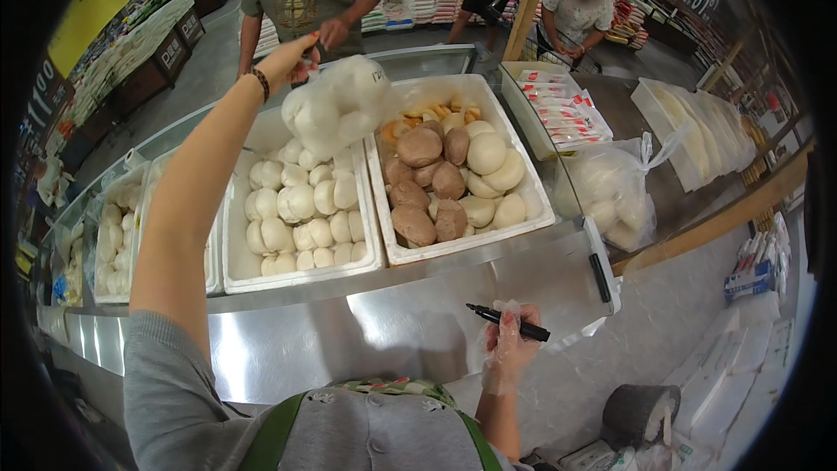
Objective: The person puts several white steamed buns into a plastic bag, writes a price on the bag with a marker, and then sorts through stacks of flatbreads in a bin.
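Note:
My left hand (288, 65) reaches far forward over the counter, its fingers closed on the top of a clear plastic bag of white steamed buns (337, 104) that bears black writing. A person's hand (333, 34) is right beside it; whether that hand touches the bag cannot be told. In a clear plastic glove, my right hand (511, 343) holds a black marker pen (537, 331) above the steel counter's near edge. Below the bag are a white foam box (304, 281) of white buns and another foam box (471, 241) of brown and pale buns.
The steel counter (288, 333) lies before me, with more bun boxes (116, 294) at the left. To the right are a tied bag of buns (611, 190), a bin of red-and-white packets (562, 108) and a wooden rail (713, 209). Several people stand beyond the counter.

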A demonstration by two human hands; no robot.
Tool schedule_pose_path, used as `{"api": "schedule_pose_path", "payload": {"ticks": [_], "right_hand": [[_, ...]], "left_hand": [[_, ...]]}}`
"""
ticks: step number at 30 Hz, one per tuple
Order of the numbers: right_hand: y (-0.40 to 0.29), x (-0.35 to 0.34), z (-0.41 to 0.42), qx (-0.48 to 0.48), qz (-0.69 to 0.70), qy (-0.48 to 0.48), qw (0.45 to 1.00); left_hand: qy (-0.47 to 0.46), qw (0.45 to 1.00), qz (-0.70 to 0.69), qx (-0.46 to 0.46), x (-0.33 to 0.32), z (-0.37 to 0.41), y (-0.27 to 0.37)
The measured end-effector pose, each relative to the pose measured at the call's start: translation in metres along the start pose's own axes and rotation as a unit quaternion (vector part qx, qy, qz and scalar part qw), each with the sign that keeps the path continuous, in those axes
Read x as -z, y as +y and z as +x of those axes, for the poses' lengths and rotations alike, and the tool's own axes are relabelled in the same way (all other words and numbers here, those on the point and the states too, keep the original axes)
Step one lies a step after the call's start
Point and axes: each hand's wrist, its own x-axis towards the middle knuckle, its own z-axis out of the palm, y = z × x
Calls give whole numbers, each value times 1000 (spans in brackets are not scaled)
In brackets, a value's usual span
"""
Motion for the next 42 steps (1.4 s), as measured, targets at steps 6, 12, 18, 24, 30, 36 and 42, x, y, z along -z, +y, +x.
{"api": "schedule_pose_path", "payload": {"ticks": [6, 12, 18, 24, 30, 36, 42], "right_hand": [[6, 2, 21, -45, 23, -6, 999], [13, -10, 38, -69, 57, -2, 996], [17, -9, 43, -43, 66, -6, 997], [12, -5, 44, -49, 37, 14, 998], [14, -6, 43, -35, 52, 7, 998], [6, -20, 31, -1, 6, -49, 999], [-19, -55, 2, -20, 68, -189, 979]], "left_hand": [[21, 998, -57, 23, -10, 40, -35], [21, 999, -28, -19, -41, 30, -21], [-11, 999, 39, -3, -44, 39, -37], [-8, 996, 66, 55, -37, 38, -36], [40, 999, 25, -20, -35, 15, -50], [-91, 983, 31, -155, -59, -96, -54], [-217, 918, -332, -13, -126, -263, -110]]}}
